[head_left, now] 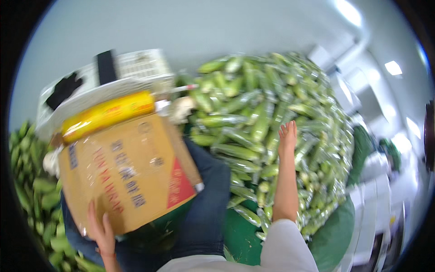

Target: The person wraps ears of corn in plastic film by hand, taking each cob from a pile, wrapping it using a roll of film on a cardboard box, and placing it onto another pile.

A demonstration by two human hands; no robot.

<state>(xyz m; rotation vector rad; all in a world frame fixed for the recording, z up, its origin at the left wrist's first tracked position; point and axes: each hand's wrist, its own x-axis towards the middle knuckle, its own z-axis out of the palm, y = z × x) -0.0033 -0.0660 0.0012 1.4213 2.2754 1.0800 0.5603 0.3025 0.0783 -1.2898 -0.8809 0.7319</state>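
Observation:
My left hand (103,232) lies near the lower edge of a brown cardboard box (131,158), fingers stretched out, with nothing in its grip. The box is tilted across my lap. At its far side rests a long yellow roll (108,113) with a shiny surface. Over a large heap of film-wrapped corn cobs (244,118) in green husks, my right arm reaches forward. My right hand (288,132) has its fingers apart and holds nothing; whether it touches the cobs I cannot tell.
Behind the box stands a white plastic basket (136,65) with a dark cloth (106,67) and a black glove-like thing (65,89) on it. More green cobs (45,204), seemingly unwrapped, lie at the left. Green sacking (335,231) borders the heap at the right.

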